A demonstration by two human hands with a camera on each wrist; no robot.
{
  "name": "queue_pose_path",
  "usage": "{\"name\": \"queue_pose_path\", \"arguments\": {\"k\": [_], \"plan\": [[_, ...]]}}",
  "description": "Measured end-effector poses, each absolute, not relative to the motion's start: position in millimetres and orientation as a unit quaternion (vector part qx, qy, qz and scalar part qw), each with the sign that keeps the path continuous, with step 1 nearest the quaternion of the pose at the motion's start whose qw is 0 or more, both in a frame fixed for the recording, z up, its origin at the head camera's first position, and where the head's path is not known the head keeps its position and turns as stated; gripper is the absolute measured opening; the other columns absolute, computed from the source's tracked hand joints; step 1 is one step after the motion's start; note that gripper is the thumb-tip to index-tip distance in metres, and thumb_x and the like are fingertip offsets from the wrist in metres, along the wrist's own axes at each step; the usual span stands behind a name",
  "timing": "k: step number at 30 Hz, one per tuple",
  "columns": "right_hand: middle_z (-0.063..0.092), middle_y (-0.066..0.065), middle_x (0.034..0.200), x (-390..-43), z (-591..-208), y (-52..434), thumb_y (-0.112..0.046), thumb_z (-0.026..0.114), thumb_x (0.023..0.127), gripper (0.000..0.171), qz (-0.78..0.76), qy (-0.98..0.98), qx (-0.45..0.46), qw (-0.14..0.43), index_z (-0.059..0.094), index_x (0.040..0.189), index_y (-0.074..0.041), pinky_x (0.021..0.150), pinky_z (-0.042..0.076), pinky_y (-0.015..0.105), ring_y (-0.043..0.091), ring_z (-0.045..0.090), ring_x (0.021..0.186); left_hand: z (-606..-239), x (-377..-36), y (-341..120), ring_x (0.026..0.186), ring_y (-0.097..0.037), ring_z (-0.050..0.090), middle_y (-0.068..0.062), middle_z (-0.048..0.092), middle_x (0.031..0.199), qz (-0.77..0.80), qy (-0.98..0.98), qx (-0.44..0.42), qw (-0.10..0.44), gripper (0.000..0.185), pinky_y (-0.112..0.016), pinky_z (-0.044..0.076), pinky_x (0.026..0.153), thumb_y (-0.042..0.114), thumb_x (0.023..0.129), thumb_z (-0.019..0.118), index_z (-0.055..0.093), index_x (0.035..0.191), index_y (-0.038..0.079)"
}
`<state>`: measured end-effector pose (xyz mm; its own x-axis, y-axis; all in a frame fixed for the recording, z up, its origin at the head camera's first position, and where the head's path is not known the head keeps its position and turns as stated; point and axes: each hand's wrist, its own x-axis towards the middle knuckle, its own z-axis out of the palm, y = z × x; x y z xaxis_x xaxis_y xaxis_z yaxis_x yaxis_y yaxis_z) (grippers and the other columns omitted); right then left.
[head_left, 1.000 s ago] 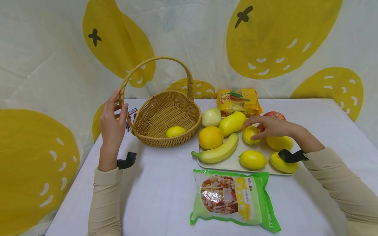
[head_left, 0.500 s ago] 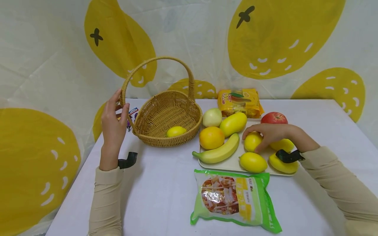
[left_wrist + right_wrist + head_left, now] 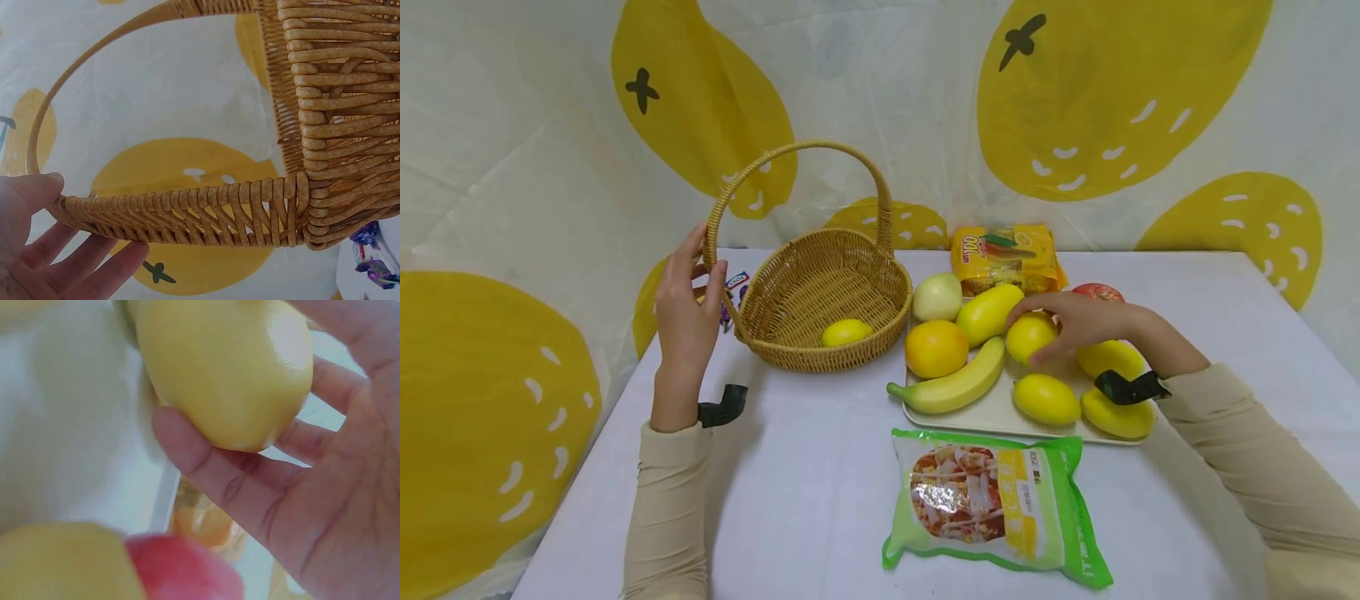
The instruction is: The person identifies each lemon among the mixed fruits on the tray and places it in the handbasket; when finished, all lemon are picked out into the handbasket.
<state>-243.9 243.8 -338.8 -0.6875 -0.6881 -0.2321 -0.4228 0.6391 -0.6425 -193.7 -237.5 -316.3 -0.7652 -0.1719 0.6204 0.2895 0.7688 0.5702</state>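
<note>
My left hand holds the left side of the wicker basket's handle, thumb on one side and fingers on the other. In the left wrist view the thumb and fingers meet round the woven handle. One lemon lies inside the basket. Over the tray, my right hand grips another lemon between thumb and fingers. The right wrist view shows this lemon large, with the fingers wrapped about its side. A lemon sits just in front of that hand.
The tray also bears a banana, an orange, a pale round fruit, a mango and more yellow fruit. A red fruit, an orange snack bag and a green food bag are nearby.
My right hand has closed its fingers on the lemon and shifted it slightly left and back. The front lemon has turned a little. My left hand stays on the handle.
</note>
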Motion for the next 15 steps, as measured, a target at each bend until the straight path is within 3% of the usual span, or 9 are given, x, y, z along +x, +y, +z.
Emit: {"name": "queue_pose_path", "arguments": {"k": [5, 12, 15], "plan": [[0.055, 0.008, 0.13, -247.1, -331.7, 231.8, -0.026, 0.081, 0.08, 0.054, -0.314, 0.865, -0.316, 0.231, 0.059, 0.127, -0.011, 0.069, 0.045, 0.028, 0.025, 0.046, 0.096, -315.9, -192.9, -237.9, 0.107, -0.034, 0.063, -0.018, 0.056, 0.128, -0.343, -0.874, -0.031, 0.343, 0.049, -0.051, 0.057, 0.086, 0.021, 0.1, 0.055, 0.043, 0.148, 0.021], [0.054, 0.009, 0.135, -256.4, -325.2, 207.9, -0.023, 0.081, 0.081, 0.055, -0.323, 0.858, -0.351, 0.189, 0.058, 0.13, -0.009, 0.087, 0.048, 0.039, 0.025, 0.048, 0.11, -316.4, -193.4, -237.7, 0.107, -0.033, 0.063, -0.018, 0.056, 0.127, -0.345, -0.872, -0.034, 0.345, 0.049, -0.05, 0.057, 0.085, 0.021, 0.1, 0.056, 0.044, 0.147, 0.022], [0.055, 0.007, 0.134, -260.6, -323.9, 195.6, -0.023, 0.081, 0.081, 0.056, -0.332, 0.857, -0.355, 0.17, 0.058, 0.13, -0.011, 0.089, 0.048, 0.042, 0.024, 0.049, 0.11, -316.9, -194.2, -238.1, 0.107, -0.032, 0.064, -0.018, 0.056, 0.127, -0.344, -0.874, -0.032, 0.343, 0.049, -0.048, 0.057, 0.085, 0.022, 0.1, 0.056, 0.044, 0.147, 0.023]]}}
